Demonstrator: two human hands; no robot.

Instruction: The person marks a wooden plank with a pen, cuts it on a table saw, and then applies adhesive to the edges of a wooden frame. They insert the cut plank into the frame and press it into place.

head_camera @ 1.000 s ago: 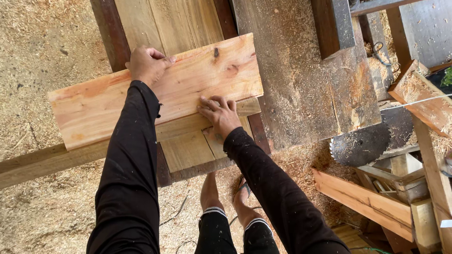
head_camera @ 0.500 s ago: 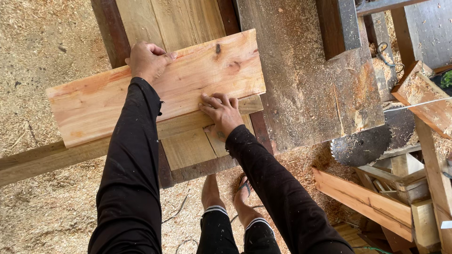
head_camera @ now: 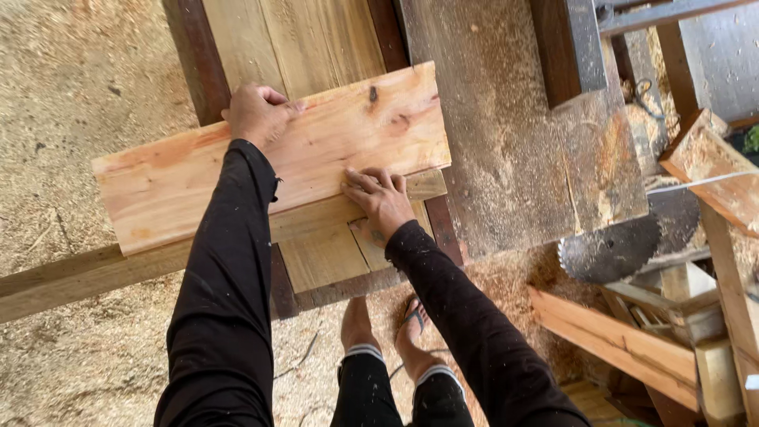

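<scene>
Pale board [head_camera: 269,166], reddish at its edges and knotted near the far end, lies slantwise across the plank bench [head_camera: 316,47] in my head view; my left hand [head_camera: 254,115] curls its fingers over the far long edge, gripping it, while my right hand [head_camera: 381,202] presses flat on the near edge with fingers spread narrow. I see no packages, labels or signs. A circular saw blade [head_camera: 613,245] shows only half, sunk behind the dusty table [head_camera: 506,158], and the scrap timber [head_camera: 617,340] at right runs out of frame.
</scene>
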